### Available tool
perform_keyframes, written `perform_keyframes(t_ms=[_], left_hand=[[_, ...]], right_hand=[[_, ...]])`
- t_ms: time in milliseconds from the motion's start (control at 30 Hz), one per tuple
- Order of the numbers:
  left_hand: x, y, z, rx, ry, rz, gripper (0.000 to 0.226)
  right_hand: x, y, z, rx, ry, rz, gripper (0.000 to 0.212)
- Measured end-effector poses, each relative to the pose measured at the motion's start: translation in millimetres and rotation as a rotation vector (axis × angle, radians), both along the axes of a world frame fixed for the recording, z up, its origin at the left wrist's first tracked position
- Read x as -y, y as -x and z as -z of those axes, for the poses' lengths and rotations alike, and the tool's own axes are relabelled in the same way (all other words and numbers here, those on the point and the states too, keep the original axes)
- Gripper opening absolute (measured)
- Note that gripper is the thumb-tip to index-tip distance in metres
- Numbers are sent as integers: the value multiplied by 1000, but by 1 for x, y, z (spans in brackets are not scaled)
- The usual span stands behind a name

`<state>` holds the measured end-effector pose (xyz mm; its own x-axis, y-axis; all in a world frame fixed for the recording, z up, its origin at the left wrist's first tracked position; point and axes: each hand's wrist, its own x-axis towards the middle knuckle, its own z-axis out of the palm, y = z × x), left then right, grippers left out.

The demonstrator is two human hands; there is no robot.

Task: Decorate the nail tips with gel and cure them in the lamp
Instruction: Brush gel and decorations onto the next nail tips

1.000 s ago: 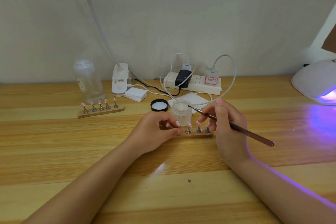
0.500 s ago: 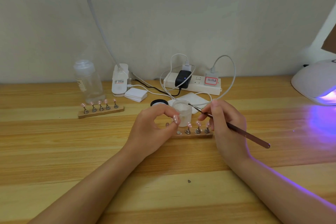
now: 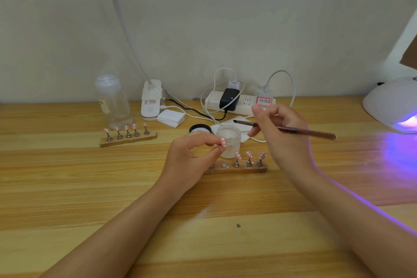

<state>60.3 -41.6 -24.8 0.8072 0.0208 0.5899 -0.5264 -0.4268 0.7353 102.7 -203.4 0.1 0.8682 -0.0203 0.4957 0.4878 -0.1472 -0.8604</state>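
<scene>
Your left hand (image 3: 191,156) pinches one pink nail tip (image 3: 223,143) between thumb and forefinger, held up just in front of the jar (image 3: 229,140) and lifted clear of the near stand (image 3: 237,168). Your right hand (image 3: 282,140) grips the brush (image 3: 293,130) like a pen, fingers curled round the shaft; bristle end points left, hovering just above and behind the jar's open mouth, not touching the tip.

Landmark is the jar. The near stand lies just in front of it: three tips (image 3: 249,155) on the right-hand posts, two bare posts on the left, one partly hidden by your left hand. The black lid (image 3: 199,129) sits just left-behind the jar, a white pad (image 3: 234,125) behind it. The far stand (image 3: 128,139) with five pink tips is well left of the jar, a clear bottle (image 3: 112,104) behind that. Power strip (image 3: 240,102) and cables sit behind the jar against the wall. The lamp (image 3: 392,106) is far right, purple glow spilling on the table (image 3: 90,187).

Step, as I judge it: decorating a single tip by hand, brush loaded or about to be; can't tell if gel is on the bristles. Curing not started for this tip.

Next move likely needs the brush tip brought down to the pinched tip, left hand steady, light touch so the gel doesn't smear onto your fingers. Then reseat the tip on a bare post before anything goes to the lamp.
</scene>
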Motion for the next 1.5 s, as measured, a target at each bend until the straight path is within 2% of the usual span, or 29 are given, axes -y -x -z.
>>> perform_keyframes(t_ms=[100, 333, 533, 667, 767, 933, 1100, 1233, 1500], left_hand=[[-1, -1, 1, 19, 19, 4, 16], [1, 0, 1, 57, -15, -25, 23], [0, 0, 1, 35, 4, -36, 24], [0, 0, 1, 25, 10, -34, 20], [1, 0, 0, 3, 23, -36, 20], [0, 1, 0, -2, 16, -37, 18], [1, 2, -1, -9, 5, -39, 15], [1, 1, -1, -11, 8, -39, 15], [1, 2, -1, -16, 15, -41, 15]], right_hand=[[0, -16, -12, -56, 172, 16, 37], [-18, -38, -29, -77, 728, 52, 45], [-34, -41, -27, -44, 865, 9, 38], [-38, -42, -25, -36, 818, -15, 38], [-31, -43, -29, -53, 700, 6, 40], [-12, -49, -36, -157, 469, 51, 44], [-1, -50, -33, -317, 260, 58, 37], [4, -49, -31, -393, 197, 93, 34], [7, -48, -32, -428, 202, 145, 30]])
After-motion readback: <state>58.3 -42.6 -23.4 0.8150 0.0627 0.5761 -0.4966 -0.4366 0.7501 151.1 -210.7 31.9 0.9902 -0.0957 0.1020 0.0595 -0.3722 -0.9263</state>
